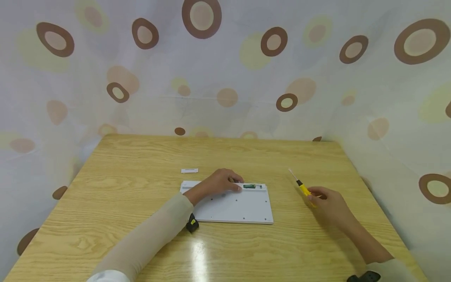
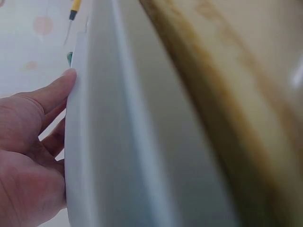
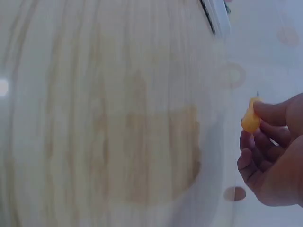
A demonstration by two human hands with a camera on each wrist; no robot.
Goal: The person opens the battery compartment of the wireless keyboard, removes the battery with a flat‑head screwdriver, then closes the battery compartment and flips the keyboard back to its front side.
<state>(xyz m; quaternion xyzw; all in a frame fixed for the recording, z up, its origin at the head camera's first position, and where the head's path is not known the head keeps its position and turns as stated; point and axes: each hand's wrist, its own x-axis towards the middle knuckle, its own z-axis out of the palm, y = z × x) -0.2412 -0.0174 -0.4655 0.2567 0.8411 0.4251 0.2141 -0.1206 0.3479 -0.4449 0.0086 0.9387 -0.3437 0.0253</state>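
A white keyboard lies underside up on the wooden table, screws dotting its back. Along its far edge an uncovered battery compartment shows a green battery. My left hand holds that far edge, thumb on the back and fingers over the rim; in the left wrist view the keyboard fills the middle, blurred. To the right, my right hand grips a yellow screwdriver by its handle, its shaft pointing away and left, apart from the keyboard. The right wrist view shows the handle's end between thumb and fingers.
A small white battery cover lies on the table beyond the keyboard's far left corner. Patterned cloth hangs behind and along both sides of the table.
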